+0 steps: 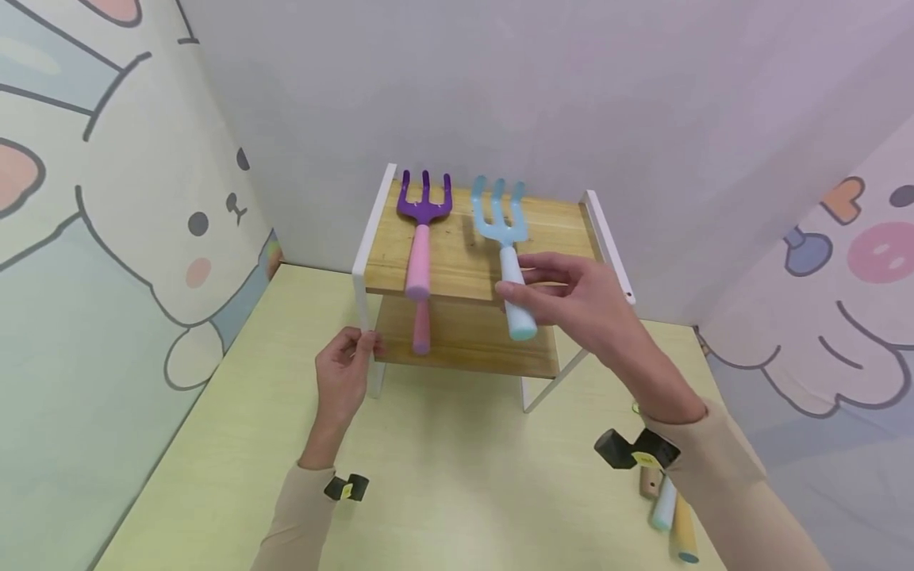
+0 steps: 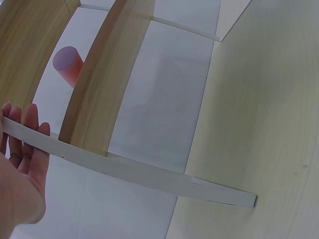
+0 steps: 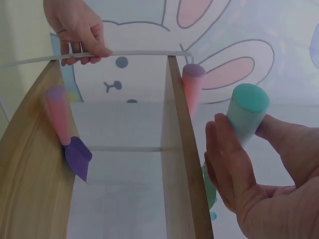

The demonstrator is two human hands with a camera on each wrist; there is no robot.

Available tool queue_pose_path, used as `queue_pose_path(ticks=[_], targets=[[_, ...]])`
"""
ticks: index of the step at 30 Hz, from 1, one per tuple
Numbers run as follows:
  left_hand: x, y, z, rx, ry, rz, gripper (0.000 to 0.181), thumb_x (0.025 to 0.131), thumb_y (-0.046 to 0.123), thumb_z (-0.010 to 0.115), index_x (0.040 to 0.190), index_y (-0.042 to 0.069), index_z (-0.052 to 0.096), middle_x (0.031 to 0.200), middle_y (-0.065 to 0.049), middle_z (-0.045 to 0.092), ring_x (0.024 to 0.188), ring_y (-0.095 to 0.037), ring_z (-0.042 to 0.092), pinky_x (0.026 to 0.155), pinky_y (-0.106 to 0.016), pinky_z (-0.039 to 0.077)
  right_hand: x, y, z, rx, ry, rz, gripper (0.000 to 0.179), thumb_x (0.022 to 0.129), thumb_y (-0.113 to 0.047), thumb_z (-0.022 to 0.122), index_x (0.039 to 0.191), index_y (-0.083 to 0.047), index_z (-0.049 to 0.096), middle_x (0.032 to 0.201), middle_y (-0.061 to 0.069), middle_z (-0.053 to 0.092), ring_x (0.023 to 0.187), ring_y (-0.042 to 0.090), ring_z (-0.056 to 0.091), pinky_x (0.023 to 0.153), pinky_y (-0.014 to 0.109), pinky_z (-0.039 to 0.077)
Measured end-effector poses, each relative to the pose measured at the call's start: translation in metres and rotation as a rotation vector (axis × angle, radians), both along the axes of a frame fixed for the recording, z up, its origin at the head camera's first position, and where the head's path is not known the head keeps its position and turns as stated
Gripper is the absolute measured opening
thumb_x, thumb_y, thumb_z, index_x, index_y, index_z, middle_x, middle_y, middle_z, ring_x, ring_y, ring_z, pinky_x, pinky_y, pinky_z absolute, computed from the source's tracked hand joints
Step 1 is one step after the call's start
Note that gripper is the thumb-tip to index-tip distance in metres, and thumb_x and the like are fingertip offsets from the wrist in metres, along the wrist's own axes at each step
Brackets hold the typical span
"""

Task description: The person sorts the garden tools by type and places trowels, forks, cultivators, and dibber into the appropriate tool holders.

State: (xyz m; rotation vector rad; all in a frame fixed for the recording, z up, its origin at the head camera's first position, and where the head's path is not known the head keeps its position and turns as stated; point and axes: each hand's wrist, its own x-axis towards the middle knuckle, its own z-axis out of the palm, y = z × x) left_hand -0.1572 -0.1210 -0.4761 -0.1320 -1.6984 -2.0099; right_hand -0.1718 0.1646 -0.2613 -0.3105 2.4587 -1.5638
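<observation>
My right hand (image 1: 581, 297) holds a light blue garden hand fork (image 1: 502, 230) by its handle, thumb on one side and fingers on the other. Its tines are over the top board of a two-tier wooden shelf (image 1: 464, 254). To its left on that board lies a purple hand fork (image 1: 424, 208) with a pink handle, the handle end sticking out past the front edge. My left hand (image 1: 343, 373) grips the shelf's white left front post (image 2: 134, 177). On the lower board rests a purple trowel (image 3: 77, 157) with a pink handle.
The shelf stands on a pale yellow table (image 1: 457, 492) against a plain light wall. At the lower right, partly behind my right sleeve, lie several handled things, among them a light blue handle (image 1: 665, 507) and a yellow handle (image 1: 684, 531). Cartoon-printed walls flank both sides.
</observation>
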Motion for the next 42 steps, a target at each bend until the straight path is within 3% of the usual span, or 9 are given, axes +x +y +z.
queue_pose_path(ticks=[6,19,26,33,38,42], targets=[[-0.001,0.001,-0.001,-0.006,-0.007,0.002,0.021,0.102,-0.003,0.06,0.087,-0.017,0.059,0.088,-0.031,0.067,0.074,-0.016,0.071,0.078,-0.024,0.06,-0.011,-0.005,0.003,0.07,-0.013,-0.002,0.064,0.087,-0.041,0.083,0.138,-0.008,0.062,0.124,0.007,0.07,0.111,0.02,0.07,0.081,0.034,0.063],[0.0,0.0,0.0,-0.023,0.012,0.01,0.019,0.102,-0.005,0.059,0.087,-0.017,0.06,0.087,-0.034,0.065,0.072,-0.015,0.071,0.076,-0.022,0.06,-0.028,-0.013,0.014,0.083,-0.074,-0.002,0.06,0.09,-0.037,0.081,0.134,-0.001,0.062,0.121,0.014,0.068,0.088,0.018,0.073,0.082,0.033,0.063],[0.0,0.001,0.0,-0.037,0.005,0.019,0.018,0.101,-0.005,0.06,0.086,-0.016,0.06,0.086,-0.028,0.068,0.072,-0.015,0.071,0.076,-0.022,0.06,-0.034,-0.018,0.015,0.141,0.001,0.028,0.058,0.094,-0.034,0.078,0.136,0.002,0.061,0.121,0.016,0.069,0.078,0.02,0.074,0.073,0.036,0.064],[0.001,0.0,0.0,-0.034,0.016,0.022,0.019,0.101,-0.006,0.06,0.086,-0.017,0.06,0.086,-0.031,0.066,0.071,-0.015,0.071,0.075,-0.022,0.06,-0.041,-0.025,0.011,0.273,0.122,0.03,0.051,0.096,-0.035,0.075,0.133,-0.003,0.064,0.12,0.01,0.069,0.088,0.02,0.073,0.064,0.031,0.062],[0.001,0.0,0.0,-0.024,0.024,0.015,0.019,0.101,-0.006,0.059,0.086,-0.017,0.06,0.087,-0.033,0.065,0.071,-0.015,0.071,0.076,-0.022,0.06,-0.041,-0.029,0.008,0.301,0.166,0.002,0.05,0.096,-0.038,0.075,0.132,-0.004,0.065,0.119,0.009,0.069,0.081,0.021,0.073,0.06,0.029,0.06],[0.0,0.001,0.0,-0.029,0.038,0.012,0.019,0.101,-0.006,0.059,0.086,-0.017,0.06,0.086,-0.032,0.066,0.071,-0.015,0.071,0.075,-0.022,0.06,-0.038,-0.026,0.007,0.263,0.184,-0.011,0.051,0.098,-0.035,0.073,0.136,-0.004,0.061,0.121,0.01,0.069,0.087,0.023,0.074,0.062,0.031,0.062]])
